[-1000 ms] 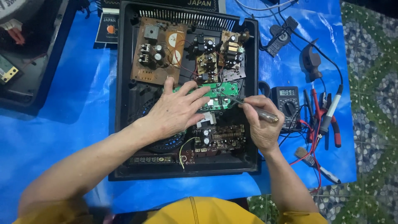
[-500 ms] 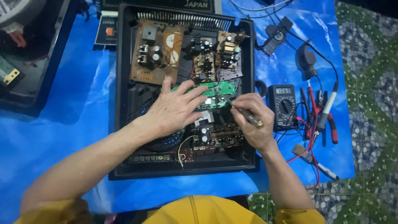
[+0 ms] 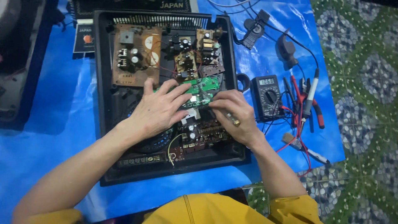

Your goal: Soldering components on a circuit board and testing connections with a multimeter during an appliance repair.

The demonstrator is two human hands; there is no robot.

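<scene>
Near the middle of the frame, the left hand [image 3: 159,110] lay flat with fingers spread on the small green circuit board [image 3: 200,89] inside the open black plastic case [image 3: 103,124]. The right hand [image 3: 234,114] was closed around a thin metal tool, just beside the board's right edge. The black multimeter [image 3: 268,96] lay outside the case wall, on the blue sheet [image 3: 49,137].
</scene>
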